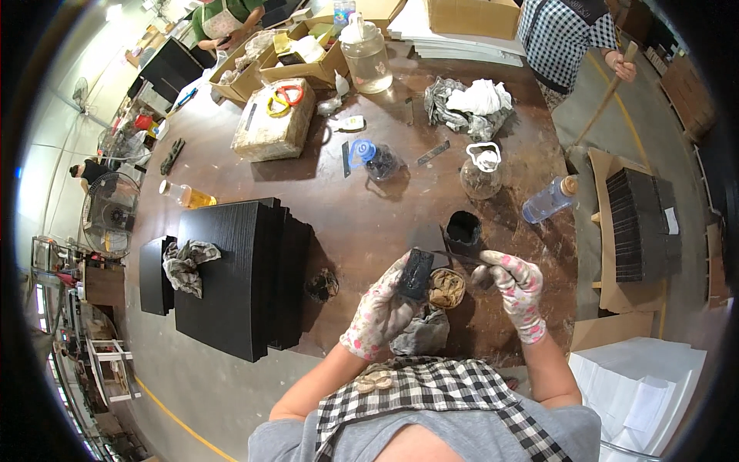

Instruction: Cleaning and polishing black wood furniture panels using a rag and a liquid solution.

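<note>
My left hand (376, 317), in a white glove with pink spots, grips a small black block (416, 276) with a rough, shiny face. To its right, my right hand (519, 289), gloved the same way, is pinched on a thin dark strip-like tool (466, 255) that points left toward the block; its exact kind is hard to make out. Just beyond the tool stands a dark cup (463, 225) with black stuff inside. A round tub (446, 289) with crusted tan contents sits between my hands. Near the table's front edge lies a grey rag (422, 333).
Stacked black panels (223, 277) with a crumpled cloth (189, 266) stand at left. Bottles, including a clear blue one (550, 200) and a jug (482, 174), stand farther back. A wrapped block (274, 123) bears scissors (283, 101). A person (566, 42) holds a wooden stick at far right.
</note>
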Demonstrator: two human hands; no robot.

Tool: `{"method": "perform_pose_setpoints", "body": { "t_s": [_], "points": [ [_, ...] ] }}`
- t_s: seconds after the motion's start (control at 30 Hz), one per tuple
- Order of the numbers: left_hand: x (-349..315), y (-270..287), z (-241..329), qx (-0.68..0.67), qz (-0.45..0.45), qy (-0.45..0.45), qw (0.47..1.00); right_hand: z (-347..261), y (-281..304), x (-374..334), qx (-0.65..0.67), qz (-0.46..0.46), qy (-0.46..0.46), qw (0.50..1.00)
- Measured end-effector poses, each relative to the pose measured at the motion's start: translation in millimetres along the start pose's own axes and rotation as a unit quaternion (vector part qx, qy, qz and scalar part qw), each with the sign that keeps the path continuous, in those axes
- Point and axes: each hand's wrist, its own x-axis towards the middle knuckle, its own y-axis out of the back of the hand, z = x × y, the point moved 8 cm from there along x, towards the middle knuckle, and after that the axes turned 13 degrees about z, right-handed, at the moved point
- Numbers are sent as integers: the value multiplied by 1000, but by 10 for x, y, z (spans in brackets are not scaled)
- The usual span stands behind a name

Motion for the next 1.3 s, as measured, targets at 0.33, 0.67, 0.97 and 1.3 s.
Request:
{"method": "perform_pose_setpoints", "body": {
  "t_s": [0.33,0.67,0.97,1.3],
  "points": [
    [72,68,14,-52,-20,-50,997,389,-134,-473,23,107,-414,904],
    [86,98,15,-66,-27,-49,996,344,-33,-218,3,145,-320,936],
    [94,63,16,292,21,-171,941,380,-48,-110,22,158,-225,961],
    [135,229,-90,-146,-8,28,989,391,-86,-49,25,84,-225,971]
  ]
}}
